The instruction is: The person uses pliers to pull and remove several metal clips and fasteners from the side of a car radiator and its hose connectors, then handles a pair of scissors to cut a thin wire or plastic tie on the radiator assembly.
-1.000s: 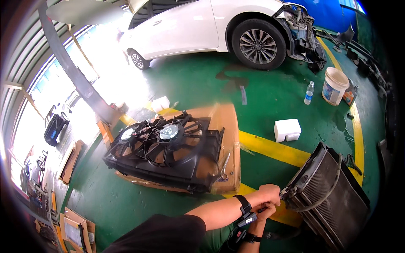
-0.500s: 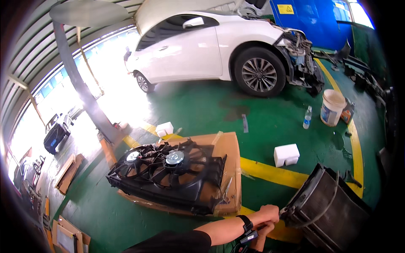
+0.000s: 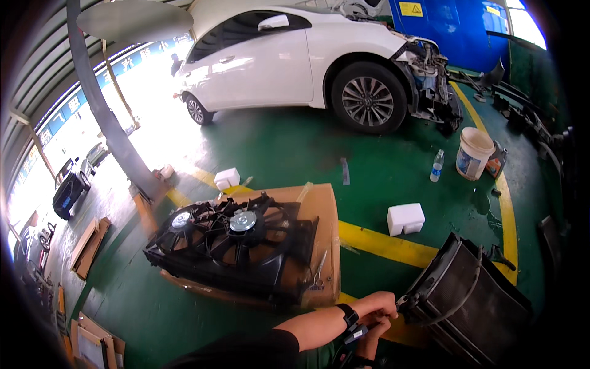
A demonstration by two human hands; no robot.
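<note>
At the lower right, a dark radiator assembly (image 3: pixel 470 301) with a curved hose across its top leans at a tilt. My left hand (image 3: pixel 382 303), a black watch on its wrist, is closed at the assembly's near left corner. Just below it, my right hand (image 3: pixel 376 326) is also closed, close against the left. What either hand grips is too small and covered to make out. A black device with a pale label (image 3: pixel 356 334) shows beside my wrists. To the left, a black double cooling fan assembly (image 3: pixel 246 246) lies on flattened cardboard (image 3: pixel 326 215), with scissors (image 3: pixel 319 270) near its right end.
A white car (image 3: pixel 264 67) with its front end stripped stands beyond. White foam blocks (image 3: pixel 405 219) (image 3: pixel 227 178), a water bottle (image 3: pixel 437 166), a bucket (image 3: pixel 474 154) and a dark jug (image 3: pixel 496 161) stand on the green floor. A grey post (image 3: pixel 117 129) rises at left.
The whole view has shifted slightly, so the scene sits a little further left and higher. My hands stay together at the same corner of the radiator assembly.
</note>
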